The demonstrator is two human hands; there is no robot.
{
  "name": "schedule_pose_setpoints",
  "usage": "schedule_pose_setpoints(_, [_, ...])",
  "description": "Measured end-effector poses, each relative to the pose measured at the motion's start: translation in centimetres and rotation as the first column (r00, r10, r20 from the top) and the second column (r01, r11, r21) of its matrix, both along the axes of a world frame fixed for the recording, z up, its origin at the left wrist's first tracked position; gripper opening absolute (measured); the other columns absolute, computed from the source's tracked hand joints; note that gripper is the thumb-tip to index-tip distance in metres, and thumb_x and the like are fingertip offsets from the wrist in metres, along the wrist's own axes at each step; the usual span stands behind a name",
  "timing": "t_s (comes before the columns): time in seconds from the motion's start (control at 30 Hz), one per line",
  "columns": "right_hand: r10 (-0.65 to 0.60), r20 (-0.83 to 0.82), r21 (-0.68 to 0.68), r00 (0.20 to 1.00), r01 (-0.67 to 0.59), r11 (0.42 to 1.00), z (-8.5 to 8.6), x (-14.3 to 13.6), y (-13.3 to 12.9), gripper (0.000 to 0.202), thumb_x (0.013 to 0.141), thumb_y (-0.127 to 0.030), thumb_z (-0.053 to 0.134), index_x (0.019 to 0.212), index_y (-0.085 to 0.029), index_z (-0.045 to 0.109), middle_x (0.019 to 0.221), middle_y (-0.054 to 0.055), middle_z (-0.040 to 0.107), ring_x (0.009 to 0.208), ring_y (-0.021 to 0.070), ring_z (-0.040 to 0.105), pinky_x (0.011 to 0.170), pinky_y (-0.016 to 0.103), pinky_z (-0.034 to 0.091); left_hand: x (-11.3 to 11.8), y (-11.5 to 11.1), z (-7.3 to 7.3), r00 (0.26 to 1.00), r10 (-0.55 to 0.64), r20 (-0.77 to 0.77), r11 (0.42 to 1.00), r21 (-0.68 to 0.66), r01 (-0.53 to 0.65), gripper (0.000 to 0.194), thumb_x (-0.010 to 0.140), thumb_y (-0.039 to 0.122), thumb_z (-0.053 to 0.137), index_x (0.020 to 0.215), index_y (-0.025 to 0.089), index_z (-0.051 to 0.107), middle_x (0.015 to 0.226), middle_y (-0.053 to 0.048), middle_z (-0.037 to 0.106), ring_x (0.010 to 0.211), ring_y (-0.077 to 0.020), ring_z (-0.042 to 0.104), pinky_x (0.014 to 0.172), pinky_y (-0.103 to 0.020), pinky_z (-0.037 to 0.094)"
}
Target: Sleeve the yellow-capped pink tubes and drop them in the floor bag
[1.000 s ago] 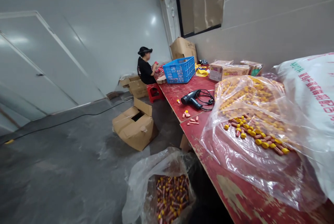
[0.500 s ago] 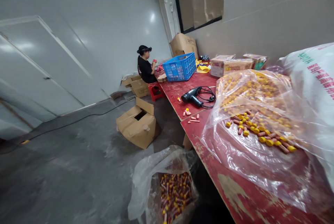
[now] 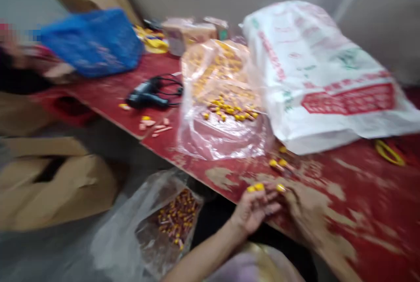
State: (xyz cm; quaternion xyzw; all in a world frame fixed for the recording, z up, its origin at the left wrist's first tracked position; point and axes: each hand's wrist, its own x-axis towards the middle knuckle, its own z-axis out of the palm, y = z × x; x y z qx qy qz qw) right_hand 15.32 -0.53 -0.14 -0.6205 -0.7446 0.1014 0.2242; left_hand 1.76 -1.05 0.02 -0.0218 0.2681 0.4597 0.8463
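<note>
Over the front edge of the red table, my left hand is curled around small yellow-capped tubes, whose caps show above the fingers. Close beside it, my right hand pinches one yellow-capped tube at the fingertips; blur hides much of these fingers. A few loose yellow-capped tubes lie on the table just beyond my hands. Farther back, a clear plastic bag holds many such tubes, some spilling toward its mouth.
A large white printed sack stands right of the clear bag. Left are a black heat gun with its cord, pinkish pieces and a blue crate. On the floor stand an open bag of tubes and a cardboard box.
The view has swung right and down, bringing both my hands, the tubes in them and the whole white sack into sight. The seated co-worker has slid to the left edge, blurred.
</note>
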Motion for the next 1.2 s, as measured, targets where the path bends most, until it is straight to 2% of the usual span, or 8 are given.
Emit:
schedule_pose_setpoints(0.2, [0.060, -0.098, 0.118, 0.993, -0.048, 0.992, 0.6, -0.7, -0.6, 0.029, 0.095, -0.028, 0.035, 0.104, -0.019, 0.062, 0.100, 0.008, 0.062, 0.092, 0.0174, 0.058, 0.080, 0.029, 0.047, -1.1, 1.2, -0.2, 1.000, 0.012, -0.017, 0.998, -0.063, -0.013, 0.047, 0.074, 0.010, 0.059, 0.120, 0.018, 0.053, 0.092, -0.006, 0.071, 0.078, -0.0159, 0.067, 0.076, -0.032, 0.052])
schedule_pose_setpoints(0.33, [-0.088, 0.139, 0.122, 0.986, 0.071, 0.990, 1.4, 1.8, 2.8, 0.027, 0.094, -0.029, 0.041, 0.104, -0.018, 0.063, 0.096, 0.009, 0.059, 0.090, 0.0192, 0.054, 0.076, 0.029, 0.042, -1.5, 1.0, -0.1, 0.999, -0.010, -0.035, 1.000, -0.017, 0.009, 0.048, 0.078, 0.014, 0.057, 0.125, 0.017, 0.049, 0.095, -0.009, 0.070, 0.082, -0.0219, 0.067, 0.083, -0.047, 0.051])
schedule_pose_setpoints(0.47, [-0.034, 0.436, 0.081, 0.899, -0.002, 0.997, 0.5, 2.4, 5.1, 0.022, 0.089, -0.031, 0.050, 0.102, -0.018, 0.062, 0.100, 0.010, 0.059, 0.088, 0.0219, 0.049, 0.077, 0.033, 0.036, -1.6, 0.8, -0.1, 1.000, -0.010, 0.007, 1.000, 0.014, 0.010, 0.047, 0.077, 0.016, 0.058, 0.123, 0.014, 0.050, 0.089, -0.008, 0.069, 0.080, -0.0218, 0.067, 0.083, -0.045, 0.050])
schedule_pose_setpoints(0.6, [0.016, 0.439, 0.120, 0.898, -0.076, 0.990, -0.2, 1.8, 4.5, 0.026, 0.092, -0.028, 0.040, 0.096, -0.014, 0.061, 0.112, 0.014, 0.059, 0.089, 0.0220, 0.051, 0.076, 0.033, 0.035, -1.7, 0.6, -0.6, 0.999, -0.012, 0.036, 0.998, 0.056, 0.010, 0.044, 0.075, 0.017, 0.059, 0.119, 0.015, 0.052, 0.085, -0.007, 0.068, 0.076, -0.0219, 0.068, 0.079, -0.043, 0.051])
schedule_pose_setpoints(0.73, [0.164, 0.410, -0.107, 0.897, -0.131, 0.986, 1.1, 3.7, 2.9, 0.030, 0.093, -0.031, 0.035, 0.093, -0.020, 0.063, 0.090, 0.008, 0.067, 0.074, 0.0168, 0.059, 0.063, 0.027, 0.035, -1.8, 0.7, -1.4, 0.999, -0.020, 0.050, 0.994, 0.105, 0.014, 0.039, 0.072, 0.014, 0.059, 0.111, 0.015, 0.055, 0.083, -0.007, 0.068, 0.069, -0.0224, 0.068, 0.070, -0.041, 0.052])
schedule_pose_setpoints(0.83, [0.172, 0.541, -0.304, 0.823, 0.000, 0.953, 2.5, 4.6, 2.7, 0.027, 0.088, -0.036, 0.044, 0.074, -0.023, 0.064, 0.063, 0.004, 0.065, 0.055, 0.0175, 0.059, 0.049, 0.026, 0.025, -1.8, 0.9, -1.6, 0.997, -0.031, 0.069, 0.993, 0.117, 0.023, 0.037, 0.071, 0.013, 0.060, 0.108, 0.014, 0.056, 0.083, -0.007, 0.068, 0.070, -0.0228, 0.068, 0.070, -0.041, 0.052])
schedule_pose_setpoints(0.93, [0.230, 0.608, -0.461, 0.760, 0.101, 0.882, 3.9, 3.2, 2.9, 0.024, 0.087, -0.029, 0.045, 0.075, -0.021, 0.065, 0.063, 0.006, 0.066, 0.054, 0.0184, 0.061, 0.047, 0.026, 0.021, -1.8, 0.9, -1.2, 0.998, -0.026, 0.053, 0.995, 0.095, 0.020, 0.037, 0.072, 0.013, 0.060, 0.108, 0.014, 0.056, 0.085, -0.008, 0.068, 0.072, -0.0229, 0.069, 0.071, -0.040, 0.053])
schedule_pose_setpoints(1.2, [0.214, 0.505, -0.496, 0.836, 0.078, 0.865, 4.3, 2.0, 3.7, 0.020, 0.087, -0.018, 0.045, 0.078, -0.017, 0.063, 0.072, 0.007, 0.068, 0.062, 0.0168, 0.062, 0.051, 0.023, 0.030, -1.6, 2.0, -0.5, 0.998, -0.061, -0.017, 0.997, 0.049, 0.062, 0.033, 0.074, 0.012, 0.058, 0.107, 0.013, 0.057, 0.090, -0.011, 0.070, 0.077, -0.0246, 0.069, 0.073, -0.041, 0.053])
